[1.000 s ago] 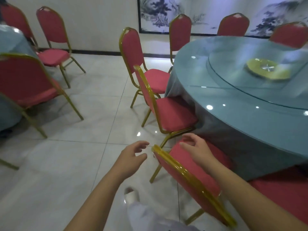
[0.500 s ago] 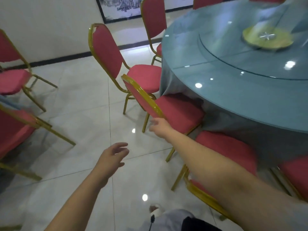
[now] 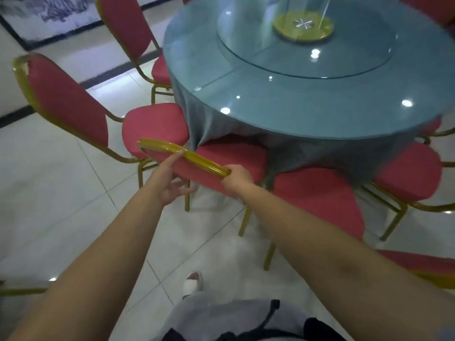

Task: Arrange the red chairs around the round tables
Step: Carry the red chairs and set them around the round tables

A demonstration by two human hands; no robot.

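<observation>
A red chair with a gold frame (image 3: 197,160) stands right in front of me, its seat partly under the cloth of the round table (image 3: 295,109). My right hand (image 3: 236,177) grips the right end of the chair's top rail. My left hand (image 3: 168,184) has its fingers spread, and its index finger touches the rail near the middle. A second red chair (image 3: 66,102) stands just to the left, seat against the tablecloth. More red chairs ring the table: one at the back left (image 3: 128,28) and two seats on the right (image 3: 320,200) (image 3: 406,173).
The table carries a glass top with a glass turntable (image 3: 246,40) on a yellow-green hub (image 3: 304,25). Another chair's back (image 3: 428,267) is close by my right forearm. White tiled floor (image 3: 49,193) lies to the left. A framed picture (image 3: 49,18) stands against the wall.
I have stepped closer to the table. My right hand moved from reaching toward the chair's rail to gripping its right end. My left hand came up from the side and now touches the rail.
</observation>
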